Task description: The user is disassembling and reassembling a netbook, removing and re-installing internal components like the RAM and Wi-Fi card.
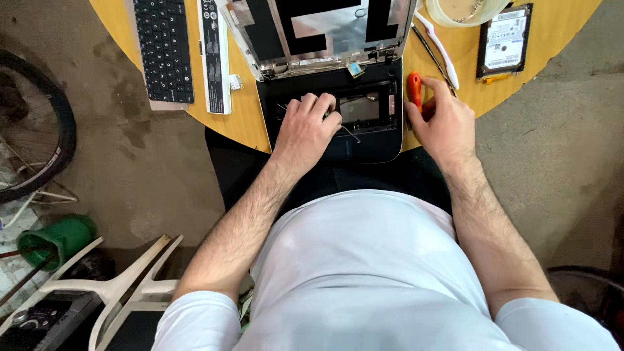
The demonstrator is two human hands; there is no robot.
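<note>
An opened black laptop [367, 146] with its innards showing lies at the near edge of a round wooden table [247, 123]. My left hand [307, 125] rests on the laptop's exposed base, fingers curled on the parts inside. My right hand [444, 120] is at the laptop's right edge, closed around an orange-handled screwdriver [414, 89]. The laptop's lid [318, 29] stands back with foil and black strips on it.
A detached keyboard [164, 49] and a long white battery [214, 55] lie at the left of the table. A hard drive [505, 40], a white toothbrush [439, 49] and a pale bowl [455, 13] sit at the right. A green pot [58, 237] and white chair frame [123, 276] are on the floor.
</note>
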